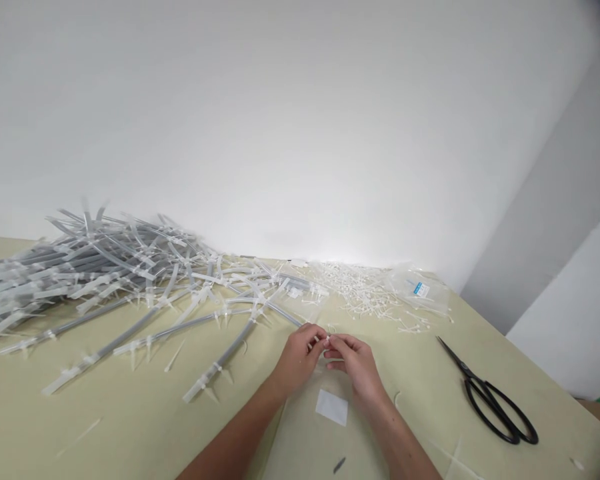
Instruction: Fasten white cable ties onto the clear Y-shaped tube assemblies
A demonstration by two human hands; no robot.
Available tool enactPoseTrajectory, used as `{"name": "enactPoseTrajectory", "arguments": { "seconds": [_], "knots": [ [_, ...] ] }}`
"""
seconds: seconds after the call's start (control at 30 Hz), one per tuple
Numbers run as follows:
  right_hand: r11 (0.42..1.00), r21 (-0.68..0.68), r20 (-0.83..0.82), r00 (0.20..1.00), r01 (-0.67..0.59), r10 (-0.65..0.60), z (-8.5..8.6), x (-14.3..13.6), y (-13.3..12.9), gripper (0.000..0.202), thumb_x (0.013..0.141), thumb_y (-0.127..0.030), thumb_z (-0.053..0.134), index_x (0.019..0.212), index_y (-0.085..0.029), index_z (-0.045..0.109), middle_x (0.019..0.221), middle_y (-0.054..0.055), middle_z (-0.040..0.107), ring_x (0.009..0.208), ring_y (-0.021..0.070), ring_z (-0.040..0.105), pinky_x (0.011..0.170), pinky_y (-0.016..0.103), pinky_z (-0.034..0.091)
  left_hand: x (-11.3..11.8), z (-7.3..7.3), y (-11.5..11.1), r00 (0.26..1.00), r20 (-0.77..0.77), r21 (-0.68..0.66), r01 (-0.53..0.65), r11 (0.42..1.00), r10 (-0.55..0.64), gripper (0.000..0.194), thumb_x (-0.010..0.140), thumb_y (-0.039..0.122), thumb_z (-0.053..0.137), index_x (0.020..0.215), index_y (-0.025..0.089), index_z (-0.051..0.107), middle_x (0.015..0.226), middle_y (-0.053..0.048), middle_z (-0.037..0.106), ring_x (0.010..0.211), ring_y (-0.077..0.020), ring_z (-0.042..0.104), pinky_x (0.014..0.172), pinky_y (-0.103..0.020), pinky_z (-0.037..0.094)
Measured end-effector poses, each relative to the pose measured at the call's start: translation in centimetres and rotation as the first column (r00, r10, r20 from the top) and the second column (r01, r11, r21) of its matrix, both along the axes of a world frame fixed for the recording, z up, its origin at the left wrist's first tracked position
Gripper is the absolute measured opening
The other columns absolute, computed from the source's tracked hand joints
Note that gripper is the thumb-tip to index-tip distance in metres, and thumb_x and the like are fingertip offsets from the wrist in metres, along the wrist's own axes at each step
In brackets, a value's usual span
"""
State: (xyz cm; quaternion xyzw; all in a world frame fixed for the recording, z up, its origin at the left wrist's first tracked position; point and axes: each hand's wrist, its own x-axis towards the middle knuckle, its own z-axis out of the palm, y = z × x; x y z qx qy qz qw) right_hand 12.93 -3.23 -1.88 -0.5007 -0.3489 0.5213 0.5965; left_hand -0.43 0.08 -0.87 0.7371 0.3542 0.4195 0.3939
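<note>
My left hand [300,353] and my right hand [356,365] meet near the middle of the table, fingertips pinched together. A grey tube [286,315] runs from the left into my left hand, which closes around its end. Between the fingertips shows a small white bit that looks like a cable tie [329,338], pinched by my right thumb and forefinger; the fingers cover most of it. Several tubes with clear sleeves and white ties, such as this tube [225,357], lie to the left of my hands.
A large heap of tubes [105,260] covers the table's left back. Loose white cable ties [363,290] and a clear bag with a blue label [421,289] lie behind my hands. Black scissors [490,397] rest at right. A white paper [332,407] lies between my forearms.
</note>
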Motion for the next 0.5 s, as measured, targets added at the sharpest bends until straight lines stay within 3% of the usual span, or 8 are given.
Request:
{"name": "enactPoseTrajectory", "arguments": {
  "seconds": [0.2,0.5],
  "knots": [
    [0.997,-0.05,0.01,0.999,-0.052,0.052,0.4,0.39,-0.27,0.024,0.066,-0.033,0.07,0.072,-0.01,0.072,0.062,0.008,0.069,0.06,0.0194,0.066,0.059,0.03,0.054,-0.52,0.72,-0.24,0.995,-0.1,0.174,0.025,0.984,-0.008,0.018,0.088,0.025,0.047,0.082,0.021,0.064,0.08,-0.005,0.057,0.075,-0.0169,0.052,0.067,-0.025,0.04],
    [0.968,-0.135,-0.179,0.966,-0.211,0.185,0.6,0.48,-0.41,0.023,0.071,-0.03,0.063,0.077,-0.009,0.072,0.073,0.012,0.072,0.068,0.0211,0.069,0.067,0.031,0.055,-0.78,0.18,0.07,0.987,-0.159,0.279,0.042,0.959,0.003,0.021,0.09,0.018,0.043,0.087,0.018,0.063,0.079,-0.003,0.057,0.073,-0.0144,0.052,0.069,-0.025,0.04]
  ]
}}
